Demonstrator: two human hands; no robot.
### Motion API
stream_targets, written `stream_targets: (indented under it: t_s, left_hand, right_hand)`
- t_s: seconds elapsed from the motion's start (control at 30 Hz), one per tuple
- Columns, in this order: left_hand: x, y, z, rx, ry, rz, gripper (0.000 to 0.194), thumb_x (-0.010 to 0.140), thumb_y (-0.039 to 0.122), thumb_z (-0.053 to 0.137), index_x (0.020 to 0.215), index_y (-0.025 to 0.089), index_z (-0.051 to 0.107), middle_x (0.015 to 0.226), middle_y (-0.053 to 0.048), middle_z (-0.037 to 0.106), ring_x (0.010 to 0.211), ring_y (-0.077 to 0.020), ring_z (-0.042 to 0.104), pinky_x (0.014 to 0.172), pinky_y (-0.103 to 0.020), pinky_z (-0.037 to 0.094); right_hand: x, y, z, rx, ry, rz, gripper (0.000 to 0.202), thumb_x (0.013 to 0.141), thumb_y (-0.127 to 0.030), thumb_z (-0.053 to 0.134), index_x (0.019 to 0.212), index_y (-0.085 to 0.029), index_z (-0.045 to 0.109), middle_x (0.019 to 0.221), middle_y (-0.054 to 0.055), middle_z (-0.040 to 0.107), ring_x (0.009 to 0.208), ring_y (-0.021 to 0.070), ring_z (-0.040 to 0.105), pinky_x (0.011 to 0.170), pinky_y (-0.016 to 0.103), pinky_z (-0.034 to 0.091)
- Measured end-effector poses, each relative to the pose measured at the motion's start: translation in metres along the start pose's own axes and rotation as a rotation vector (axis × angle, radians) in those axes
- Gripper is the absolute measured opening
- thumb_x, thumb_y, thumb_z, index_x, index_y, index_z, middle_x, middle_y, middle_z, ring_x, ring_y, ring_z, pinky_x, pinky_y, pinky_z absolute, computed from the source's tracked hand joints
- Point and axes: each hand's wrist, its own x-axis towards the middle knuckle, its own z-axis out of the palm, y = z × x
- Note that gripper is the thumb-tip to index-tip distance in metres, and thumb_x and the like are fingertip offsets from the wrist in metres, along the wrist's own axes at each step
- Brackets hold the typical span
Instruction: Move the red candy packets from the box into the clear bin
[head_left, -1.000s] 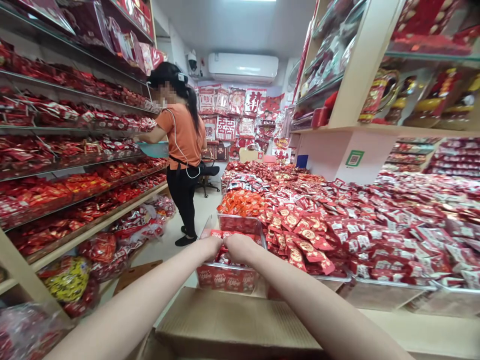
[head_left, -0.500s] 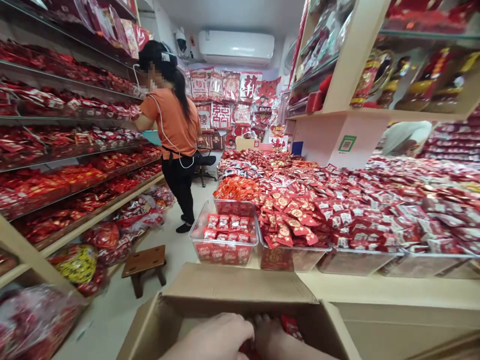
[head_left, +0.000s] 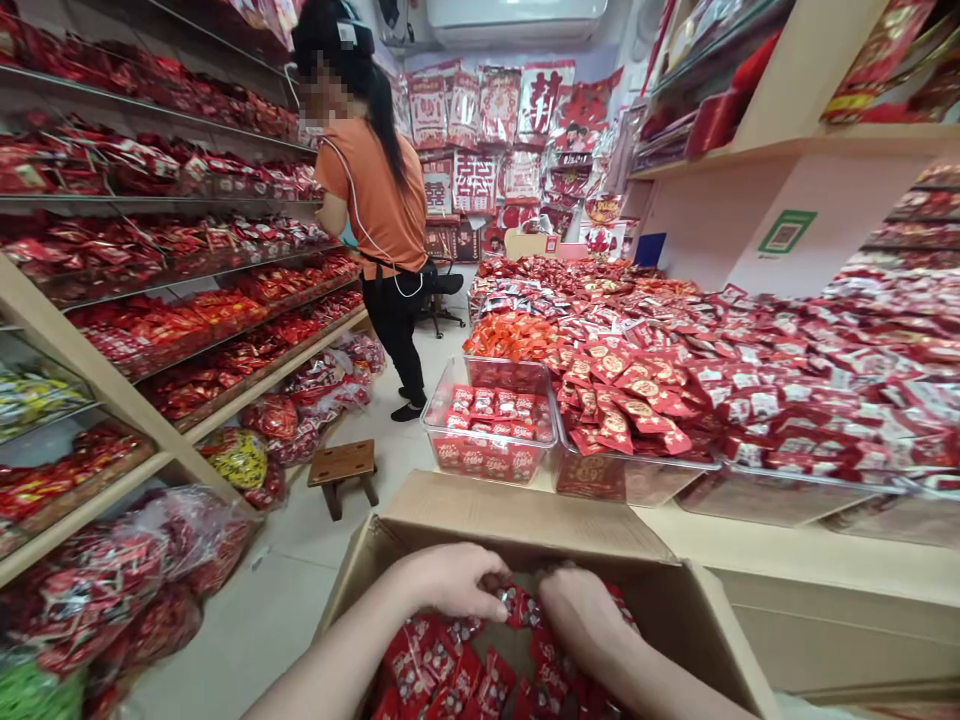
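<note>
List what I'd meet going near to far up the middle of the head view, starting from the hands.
Left hand and right hand among red packets in the cardboard box → clear bin of red packets → heap of orange packets → office chair → red hangings on the back wall.

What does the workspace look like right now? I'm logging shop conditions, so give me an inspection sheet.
Surface: display counter heaped with red packets.
Job's things: open cardboard box of red packets; clear bin part filled.
Clutter: small stool and bagged goods on the floor.
Hands: left hand and right hand both in the box, among packets.
Cables: white cord on a co-worker's back.
Surroundings: stocked wall shelves; co-worker facing them.
</note>
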Motion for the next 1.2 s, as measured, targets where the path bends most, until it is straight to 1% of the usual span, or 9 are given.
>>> stream_targets:
  t_s: [0.1, 0.2, 0.4, 0.5, 0.6, 0.73, 0.9, 1.03, 1.2]
  left_hand:
    - [-0.012, 0.008, -0.01, -0.307, 0.016, 0.097, 0.064, 0.062, 0.039, 0.063, 0.121, 0.022, 0.044, 0.107, -0.009, 0.059, 0.09, -0.0231, 0.057, 0.073, -0.031, 0.044]
    - [-0.013, 0.019, -0.009, -0.703, 0.025, 0.215, 0.057, 0.065, 0.033, 0.064, 0.117, 0.018, 0.046, 0.104, -0.008, 0.059, 0.087, -0.0184, 0.057, 0.072, -0.027, 0.044]
    - [-0.005, 0.037, -0.003, -0.789, 0.532, 0.353, 0.024, 0.075, 0.029, 0.055, 0.094, 0.015, 0.06, 0.098, -0.007, 0.061, 0.089, -0.0172, 0.056, 0.079, -0.028, 0.043]
    - [-0.008, 0.042, -0.004, -0.589, 0.702, 0.457, 0.024, 0.073, 0.022, 0.056, 0.096, 0.018, 0.06, 0.1, -0.007, 0.059, 0.095, -0.019, 0.053, 0.086, -0.031, 0.041]
    - [-0.008, 0.045, 0.0, -0.503, 0.759, 0.519, 0.032, 0.072, 0.017, 0.056, 0.104, 0.021, 0.056, 0.108, -0.007, 0.054, 0.103, -0.02, 0.048, 0.092, -0.034, 0.037]
    - [0.002, 0.045, 0.01, -0.868, 0.714, 0.48, 0.055, 0.071, 0.016, 0.059, 0.121, 0.024, 0.037, 0.13, -0.009, 0.035, 0.115, -0.0217, 0.039, 0.091, -0.034, 0.038]
    - [0.012, 0.04, 0.012, -1.254, 0.483, 0.298, 0.046, 0.068, 0.02, 0.066, 0.11, 0.018, 0.046, 0.104, -0.007, 0.056, 0.091, -0.0153, 0.055, 0.084, -0.03, 0.042]
    - [0.007, 0.036, 0.006, -1.492, 0.299, 0.181, 0.032, 0.067, 0.021, 0.066, 0.097, 0.014, 0.056, 0.089, -0.004, 0.061, 0.079, -0.0114, 0.058, 0.077, -0.025, 0.045]
    - [0.004, 0.035, 0.008, -1.242, 0.314, 0.136, 0.04, 0.071, 0.038, 0.06, 0.104, 0.015, 0.055, 0.073, -0.004, 0.063, 0.06, -0.0101, 0.058, 0.056, -0.021, 0.047]
  right_hand:
    - [-0.021, 0.001, -0.032, 0.427, 0.142, -0.121, 0.021, 0.074, -0.011, 0.046, 0.077, -0.02, 0.065, 0.075, 0.005, 0.067, 0.07, 0.0195, 0.062, 0.062, 0.026, 0.046]
    - [-0.035, 0.006, -0.049, 0.857, 0.334, -0.177, 0.014, 0.076, -0.026, 0.052, 0.082, -0.024, 0.065, 0.08, 0.001, 0.068, 0.072, 0.0159, 0.062, 0.065, 0.024, 0.048]
    - [-0.036, 0.003, -0.05, 1.104, 0.668, -0.146, 0.018, 0.072, -0.026, 0.058, 0.09, -0.022, 0.061, 0.104, 0.007, 0.06, 0.096, 0.0196, 0.056, 0.082, 0.034, 0.046]
    - [-0.034, -0.001, -0.05, 1.46, 0.561, -0.084, 0.031, 0.069, -0.029, 0.061, 0.099, -0.021, 0.054, 0.116, 0.009, 0.052, 0.098, 0.0202, 0.055, 0.078, 0.033, 0.05]
    - [-0.031, -0.003, -0.049, 1.662, 0.441, -0.004, 0.033, 0.065, -0.029, 0.065, 0.094, -0.019, 0.052, 0.115, 0.009, 0.051, 0.087, 0.0186, 0.059, 0.068, 0.031, 0.053]
    - [-0.027, -0.001, -0.043, 1.652, 0.559, 0.003, 0.038, 0.063, -0.026, 0.068, 0.095, -0.02, 0.049, 0.109, 0.008, 0.052, 0.089, 0.0176, 0.058, 0.077, 0.032, 0.05]
    - [-0.029, 0.001, -0.035, 1.496, 0.6, -0.119, 0.042, 0.071, -0.024, 0.06, 0.108, -0.023, 0.041, 0.116, 0.011, 0.047, 0.099, 0.0193, 0.054, 0.083, 0.037, 0.046]
    - [-0.035, 0.011, -0.039, 0.957, 0.604, -0.292, 0.036, 0.072, -0.022, 0.058, 0.108, -0.025, 0.051, 0.124, 0.008, 0.042, 0.115, 0.0222, 0.039, 0.092, 0.038, 0.039]
    - [-0.039, 0.021, -0.043, 0.726, 0.629, -0.278, 0.02, 0.08, -0.019, 0.048, 0.095, -0.025, 0.058, 0.089, 0.004, 0.061, 0.084, 0.0166, 0.056, 0.072, 0.028, 0.047]
